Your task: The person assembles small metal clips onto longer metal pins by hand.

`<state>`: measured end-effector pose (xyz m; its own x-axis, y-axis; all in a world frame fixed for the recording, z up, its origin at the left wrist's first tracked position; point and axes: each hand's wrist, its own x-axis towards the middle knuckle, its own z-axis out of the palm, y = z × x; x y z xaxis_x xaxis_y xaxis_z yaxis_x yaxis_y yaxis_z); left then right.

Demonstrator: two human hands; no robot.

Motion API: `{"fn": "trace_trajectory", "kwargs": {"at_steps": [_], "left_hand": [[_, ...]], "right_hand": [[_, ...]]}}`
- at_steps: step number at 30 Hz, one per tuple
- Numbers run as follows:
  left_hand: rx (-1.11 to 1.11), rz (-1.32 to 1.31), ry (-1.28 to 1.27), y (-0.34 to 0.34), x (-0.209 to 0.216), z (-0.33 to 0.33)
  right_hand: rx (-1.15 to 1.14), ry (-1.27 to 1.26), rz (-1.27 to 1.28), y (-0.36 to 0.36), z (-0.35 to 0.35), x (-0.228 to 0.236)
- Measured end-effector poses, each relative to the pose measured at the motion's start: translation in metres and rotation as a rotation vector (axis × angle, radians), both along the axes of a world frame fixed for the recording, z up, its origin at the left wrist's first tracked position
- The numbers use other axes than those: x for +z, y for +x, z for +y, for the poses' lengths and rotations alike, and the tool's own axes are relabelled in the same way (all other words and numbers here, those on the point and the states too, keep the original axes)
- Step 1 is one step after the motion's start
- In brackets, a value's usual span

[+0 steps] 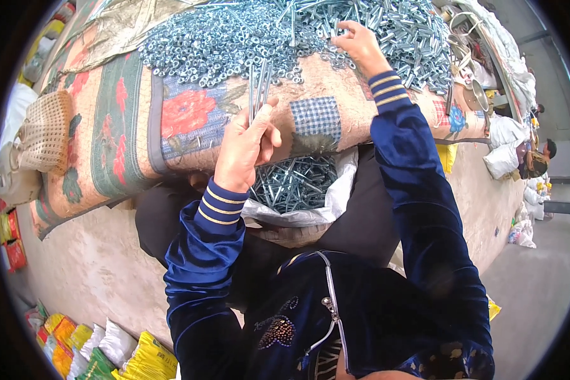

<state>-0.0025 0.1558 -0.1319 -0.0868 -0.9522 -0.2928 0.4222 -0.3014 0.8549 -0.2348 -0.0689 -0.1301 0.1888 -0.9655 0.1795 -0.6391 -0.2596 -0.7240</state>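
My left hand (244, 149) is closed around several long, thin metal bolts (259, 82), which stick up from its fingers above the near edge of the padded cloth. Farther right, my right hand (361, 49) hovers at the edge of the heaps with thumb and fingertips pinched together; I cannot make out what is between them. Small shiny nuts (193, 57) are spread across the heap on the left. To the right lies a heap of short metal tubes (411, 47). Several long bolts (292, 25) lie over the far part of the heaps.
Between my knees stands a white sack (347, 187) filled with assembled metal bolts (294, 180). The patterned padded cloth (190, 111) covers the work surface. At left sits a perforated basket (46, 130); at right is a metal ladle (478, 95). Colourful bags (142, 358) lie lower left.
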Motion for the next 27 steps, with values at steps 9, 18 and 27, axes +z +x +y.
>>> {"fn": "trace_trajectory", "kwargs": {"at_steps": [9,18,27], "left_hand": [[-0.186,0.044,0.033,-0.006,0.000,-0.001],[-0.048,0.166,0.051,-0.008,0.000,-0.004],[0.067,0.125,0.087,0.007,-0.005,-0.006]], "right_hand": [[0.414,0.493,-0.834,0.026,0.093,0.025],[0.395,0.535,-0.399,0.056,0.147,0.020],[-0.096,-0.192,0.174,-0.006,0.064,-0.009]]}}
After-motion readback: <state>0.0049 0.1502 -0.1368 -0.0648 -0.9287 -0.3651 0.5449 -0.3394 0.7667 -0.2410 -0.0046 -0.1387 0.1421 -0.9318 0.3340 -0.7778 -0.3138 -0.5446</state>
